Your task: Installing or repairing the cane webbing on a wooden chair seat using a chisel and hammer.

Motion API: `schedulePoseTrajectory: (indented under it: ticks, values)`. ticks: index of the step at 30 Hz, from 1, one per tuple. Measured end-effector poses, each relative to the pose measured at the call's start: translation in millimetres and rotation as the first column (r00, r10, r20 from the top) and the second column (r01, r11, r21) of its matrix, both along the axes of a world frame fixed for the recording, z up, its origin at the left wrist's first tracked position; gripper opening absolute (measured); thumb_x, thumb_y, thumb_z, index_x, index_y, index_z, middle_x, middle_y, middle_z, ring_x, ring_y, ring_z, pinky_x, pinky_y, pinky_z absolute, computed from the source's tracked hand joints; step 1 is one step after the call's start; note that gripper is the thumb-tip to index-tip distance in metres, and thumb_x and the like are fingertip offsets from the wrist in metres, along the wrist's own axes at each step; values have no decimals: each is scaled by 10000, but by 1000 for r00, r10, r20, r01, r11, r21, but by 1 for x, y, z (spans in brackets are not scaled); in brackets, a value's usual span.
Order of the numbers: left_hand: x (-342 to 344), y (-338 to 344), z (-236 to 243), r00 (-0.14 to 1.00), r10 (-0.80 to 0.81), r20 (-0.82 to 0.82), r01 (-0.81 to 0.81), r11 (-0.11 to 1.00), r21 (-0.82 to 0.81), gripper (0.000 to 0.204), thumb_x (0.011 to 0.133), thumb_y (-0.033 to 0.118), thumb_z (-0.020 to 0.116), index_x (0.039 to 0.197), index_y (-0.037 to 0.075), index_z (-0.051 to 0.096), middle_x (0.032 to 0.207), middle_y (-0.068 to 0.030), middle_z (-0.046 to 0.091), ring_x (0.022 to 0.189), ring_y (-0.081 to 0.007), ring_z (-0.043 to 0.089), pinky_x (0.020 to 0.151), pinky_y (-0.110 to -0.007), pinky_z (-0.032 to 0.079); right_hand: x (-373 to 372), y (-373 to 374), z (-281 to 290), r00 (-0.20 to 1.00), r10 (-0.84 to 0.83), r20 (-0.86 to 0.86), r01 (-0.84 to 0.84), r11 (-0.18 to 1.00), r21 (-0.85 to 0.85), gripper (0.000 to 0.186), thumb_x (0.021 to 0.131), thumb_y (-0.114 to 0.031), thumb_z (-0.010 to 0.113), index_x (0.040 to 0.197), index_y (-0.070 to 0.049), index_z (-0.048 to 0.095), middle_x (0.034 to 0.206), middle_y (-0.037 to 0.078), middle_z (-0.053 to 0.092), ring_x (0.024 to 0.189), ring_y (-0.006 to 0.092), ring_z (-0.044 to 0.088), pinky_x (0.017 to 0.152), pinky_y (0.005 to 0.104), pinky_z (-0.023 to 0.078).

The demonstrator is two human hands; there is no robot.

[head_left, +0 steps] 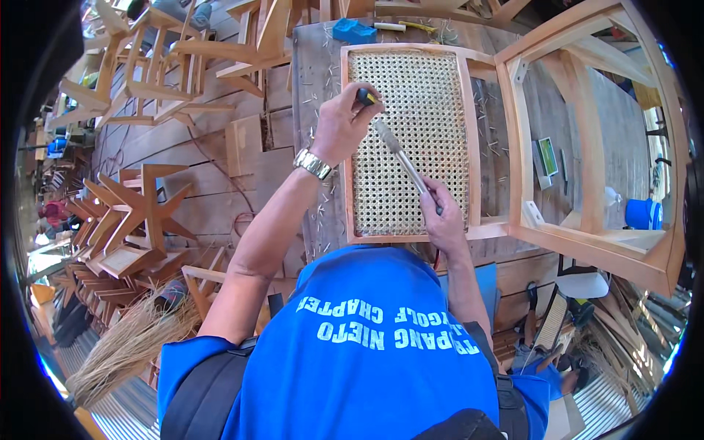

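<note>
My left hand (345,121) is closed around a short dark-handled tool (365,97) with a yellow band, held over the upper left of a woven cane panel (411,88) in a light wooden frame (474,147). My right hand (440,213) grips a long metal tool (403,161) by its dark handle, low on the panel's right side. Its greyish head slants up to just below my left hand; whether the two tools touch, I cannot tell. The framed panel lies on a weathered worktable (315,66), joined to a larger wooden chair frame (524,147) at the right.
Wooden chair frames (139,213) crowd the left. A blue object (353,29) and small tools sit at the table's far edge. Blue bucket (642,213) at the far right, loose straw-like fibre (117,352) at the lower left. Another person (557,374) is at the lower right beside a cane piece.
</note>
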State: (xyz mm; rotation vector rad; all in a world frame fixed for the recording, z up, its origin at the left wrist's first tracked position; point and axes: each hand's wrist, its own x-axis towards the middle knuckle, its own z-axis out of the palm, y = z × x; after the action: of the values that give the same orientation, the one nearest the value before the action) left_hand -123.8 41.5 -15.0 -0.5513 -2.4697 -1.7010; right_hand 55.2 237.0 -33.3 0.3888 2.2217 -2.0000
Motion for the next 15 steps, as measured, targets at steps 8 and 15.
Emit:
schedulePoseTrajectory:
  ticks: [8,15]
  values:
    - [-36,7,5,996,78,-41,-78,997,4,236,875,148,768,1063,70,649,855,-75,739,773,-128,708,686,-278,538,-7,21,10,965,-237,108,247,966,-81,311,1033,-142,496,1310,-13,556,715,-61,465,542,6,386,466,179,317]
    - [-26,16,3,999,-16,49,18,998,-58,238,869,160,776,1053,74,651,832,-75,721,747,-137,696,683,-281,535,-27,42,-2,957,-291,1,287,945,-158,315,1037,-127,492,1328,-17,543,722,-66,439,550,-5,359,467,169,288]
